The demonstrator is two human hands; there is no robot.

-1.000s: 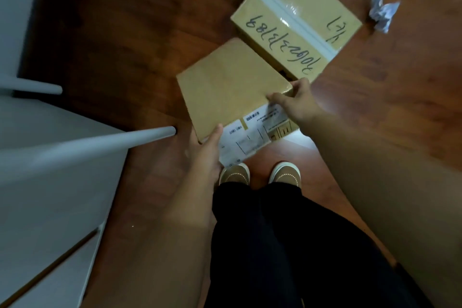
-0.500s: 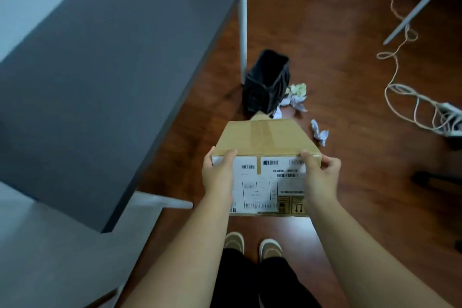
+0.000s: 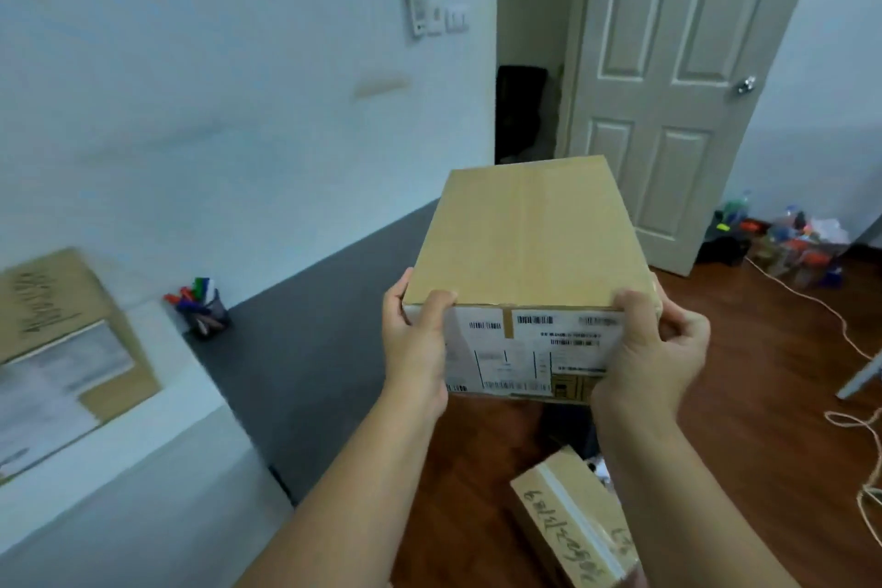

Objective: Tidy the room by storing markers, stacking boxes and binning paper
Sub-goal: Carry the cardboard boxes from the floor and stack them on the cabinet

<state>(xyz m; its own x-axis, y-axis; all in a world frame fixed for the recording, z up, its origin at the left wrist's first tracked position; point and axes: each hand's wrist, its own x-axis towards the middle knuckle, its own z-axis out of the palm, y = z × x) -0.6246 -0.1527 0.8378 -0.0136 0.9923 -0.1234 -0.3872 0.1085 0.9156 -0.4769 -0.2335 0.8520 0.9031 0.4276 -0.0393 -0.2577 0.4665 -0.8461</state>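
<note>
You gripped the labelled cardboard box (image 3: 527,244) at its near corners — left hand (image 3: 415,344), right hand (image 3: 654,349) — carrying it level over the floor, likely toward the box on the white surface (image 3: 62,325) for stacking.

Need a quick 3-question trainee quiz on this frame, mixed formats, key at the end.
1. True or false: both hands grip the labelled box, the left hand at its near left corner and the right hand at its near right corner.
2. Where is the marker cup? A) on the floor by the door B) on the grey desk by the wall C) on the held box
3. Fill in: the taped box with handwriting lies on the ____ below the held one.

Key: 1 true; 2 B; 3 floor.
</note>
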